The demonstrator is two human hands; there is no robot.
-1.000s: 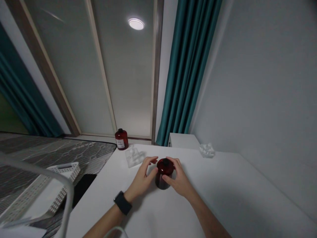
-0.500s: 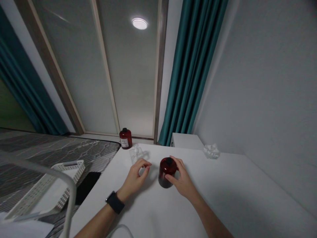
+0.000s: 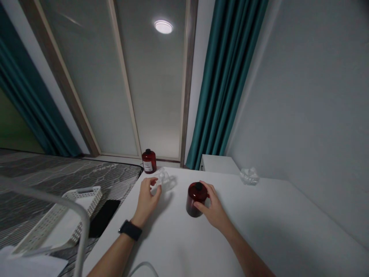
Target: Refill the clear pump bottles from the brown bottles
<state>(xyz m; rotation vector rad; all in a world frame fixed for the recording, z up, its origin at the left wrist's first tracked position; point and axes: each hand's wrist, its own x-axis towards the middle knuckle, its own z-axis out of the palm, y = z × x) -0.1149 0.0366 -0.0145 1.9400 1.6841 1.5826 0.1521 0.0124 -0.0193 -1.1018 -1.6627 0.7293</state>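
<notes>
My right hand [image 3: 212, 204] is wrapped round the right side of a dark red bottle [image 3: 193, 204] with a black cap, which stands upright on the white table [image 3: 178, 238]. My left hand [image 3: 148, 198], with a black watch [image 3: 130, 230] on its wrist, is curved beside a clear plastic piece [image 3: 163, 176] near the table's far left. A gap shows between its thumb and fingers; whether they touch the plastic I cannot tell. Behind it, at the table's far left corner, stands a second dark red bottle [image 3: 149, 161] with a black cap and a white label.
Crumpled clear plastic [image 3: 249, 176] lies at the back right of the table. Beyond the far edge stands a white cabinet [image 3: 219, 165]. At the left are a white basket [image 3: 54, 219], a dark flat object [image 3: 104, 217] and a curved grey tube [image 3: 83, 231].
My left hand has moved left and away from me, from beside the held bottle to the clear plastic piece. My right hand keeps its hold on the bottle.
</notes>
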